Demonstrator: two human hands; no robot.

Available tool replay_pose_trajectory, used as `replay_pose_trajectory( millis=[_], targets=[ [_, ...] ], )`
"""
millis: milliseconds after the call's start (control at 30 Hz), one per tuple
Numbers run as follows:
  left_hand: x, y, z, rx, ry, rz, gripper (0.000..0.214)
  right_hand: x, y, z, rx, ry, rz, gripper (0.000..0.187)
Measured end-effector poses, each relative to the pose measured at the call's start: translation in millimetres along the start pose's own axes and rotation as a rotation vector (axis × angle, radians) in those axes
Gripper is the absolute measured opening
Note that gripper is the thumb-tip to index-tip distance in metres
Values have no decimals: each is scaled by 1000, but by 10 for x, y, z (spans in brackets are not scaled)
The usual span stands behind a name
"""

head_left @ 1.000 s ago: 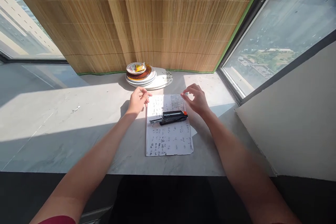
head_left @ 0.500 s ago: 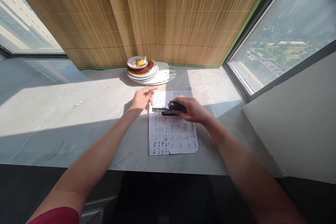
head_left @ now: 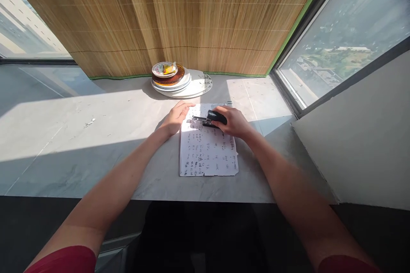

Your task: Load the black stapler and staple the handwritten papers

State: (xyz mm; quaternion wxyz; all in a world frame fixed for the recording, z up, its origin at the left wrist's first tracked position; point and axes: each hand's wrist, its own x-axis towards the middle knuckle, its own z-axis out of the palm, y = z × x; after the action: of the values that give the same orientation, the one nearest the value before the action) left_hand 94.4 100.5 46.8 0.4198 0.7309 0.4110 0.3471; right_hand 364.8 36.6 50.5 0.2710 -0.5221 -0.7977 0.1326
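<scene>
A black stapler (head_left: 217, 116) is in my right hand (head_left: 235, 121), fingers wrapped round its body. Its top is swung up, so the thin metal magazine (head_left: 199, 118) sticks out to the left over a sheet of handwritten paper (head_left: 208, 153). My left hand (head_left: 177, 115) lies at the sheet's upper left edge with its fingers stretched out and holds nothing. Whether the magazine touches the paper I cannot tell.
A stack of plates (head_left: 186, 87) with a small yellow packet (head_left: 169, 68) on top stands behind the sheet. A bamboo blind (head_left: 192, 17) hangs behind it. White scraps (head_left: 89, 123) lie on the grey counter (head_left: 105, 119) at left. A white wall (head_left: 358, 136) bounds the right.
My left hand has come down from above the stapler's tip to the sheet's left edge. The stapler in my right hand has shifted slightly toward the sheet's far end. The view has tilted a little.
</scene>
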Motion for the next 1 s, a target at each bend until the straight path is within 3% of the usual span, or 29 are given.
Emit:
replay_pose_trajectory(
  millis=[100,200,433,700,1000],
  targets=[
    [12,11,19,125,-30,202,30,3,17,6,24,18,-11,21],
    [28,-17,24,187,-85,258,28,4,29,11,31,26,-19,21],
    [51,-41,-2,206,-68,217,22,5,19,5,45,26,-6,22],
    [75,-108,27,258,-135,239,24,5,15,1,48,6,1,20],
    [77,-98,41,274,-83,244,22,5,14,0,39,14,-16,18]
  ],
)
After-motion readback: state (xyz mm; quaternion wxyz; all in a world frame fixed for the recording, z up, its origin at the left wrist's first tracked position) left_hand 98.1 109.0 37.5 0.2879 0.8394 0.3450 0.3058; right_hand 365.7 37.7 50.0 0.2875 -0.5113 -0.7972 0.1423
